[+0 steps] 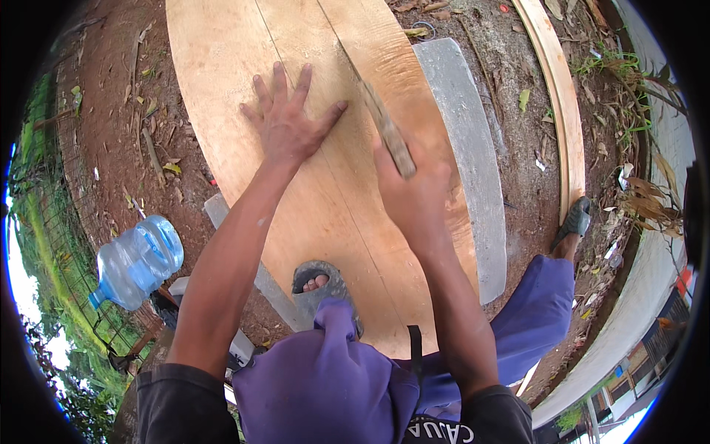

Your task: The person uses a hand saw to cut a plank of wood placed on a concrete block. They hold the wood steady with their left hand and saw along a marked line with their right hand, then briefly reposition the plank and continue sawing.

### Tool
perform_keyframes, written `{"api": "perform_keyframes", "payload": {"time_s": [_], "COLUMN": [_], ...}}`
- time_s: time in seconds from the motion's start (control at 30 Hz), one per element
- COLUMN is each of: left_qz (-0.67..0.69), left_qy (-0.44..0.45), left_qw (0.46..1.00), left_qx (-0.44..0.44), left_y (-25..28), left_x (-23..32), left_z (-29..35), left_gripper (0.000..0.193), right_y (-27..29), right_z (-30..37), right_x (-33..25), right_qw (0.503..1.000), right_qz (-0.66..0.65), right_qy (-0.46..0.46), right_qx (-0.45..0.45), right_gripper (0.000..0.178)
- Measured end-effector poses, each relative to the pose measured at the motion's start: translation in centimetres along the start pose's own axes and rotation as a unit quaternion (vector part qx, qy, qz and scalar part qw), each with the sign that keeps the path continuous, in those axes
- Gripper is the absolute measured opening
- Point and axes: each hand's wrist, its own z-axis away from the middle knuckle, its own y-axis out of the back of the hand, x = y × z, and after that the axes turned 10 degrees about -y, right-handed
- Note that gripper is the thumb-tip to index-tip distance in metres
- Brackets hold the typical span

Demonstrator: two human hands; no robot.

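A large sheet of plywood (333, 222) lies in front of me, with two long dark lines running along it. My left hand (288, 122) rests flat on the sheet, fingers spread, beside the lines. To its right, my right hand (414, 189) is closed around the worn wooden handle of a handsaw (388, 129), seen nearly edge-on. Its thin blade lines up with the right-hand dark line; how deep it sits in the wood is hidden. My left foot, in a dark grey sandal (325, 285), stands on the near part of the sheet.
Grey slabs (470, 163) lie under the plywood, jutting out at both sides. A large clear blue water bottle (137, 263) lies at the left. Long wooden planks (558, 96) stretch along the right, near my other sandal (573, 222). Leaf-strewn soil (111, 140) surrounds the sheet; a pale wall curves at far right.
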Motion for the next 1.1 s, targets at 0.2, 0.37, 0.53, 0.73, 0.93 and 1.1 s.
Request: {"api": "perform_keyframes", "payload": {"time_s": [0.2, 0.37, 0.53, 0.73, 0.93, 1.1], "left_qz": [-0.015, -0.022, -0.016, -0.024, -0.034, -0.006], "left_qy": [0.002, -0.003, -0.001, 0.009, -0.001, 0.001], "left_qw": [1.0, 1.0, 1.0, 1.0, 0.999, 1.0], "left_qx": [0.007, 0.017, 0.016, -0.006, 0.001, -0.017], "left_y": [-0.1, -0.5, -0.2, 0.1, -0.7, -0.2], "left_x": [-1.2, -0.8, -0.1, -1.0, -0.5, 0.2], "left_z": [1.2, 1.7, 0.6, 1.2, 1.3, 0.3], "left_gripper": [0.092, 0.091, 0.092, 0.09, 0.09, 0.093], "right_y": [6.7, 11.8, 1.1, 4.6, 12.1, 0.5], "right_z": [11.0, 17.8, 2.9, 7.8, 17.7, 1.3], "right_x": [0.7, 1.7, 1.1, 0.3, 1.6, 1.4], "right_qw": [0.997, 0.997, 0.998, 1.0, 0.998, 0.998], "right_qz": [0.003, 0.055, -0.06, -0.017, 0.044, -0.037], "right_qy": [-0.07, -0.046, 0.009, -0.008, -0.024, 0.028], "right_qx": [-0.02, -0.03, 0.007, -0.017, -0.042, 0.03], "right_gripper": [0.044, 0.046, 0.034, 0.041, 0.05, 0.026]}}
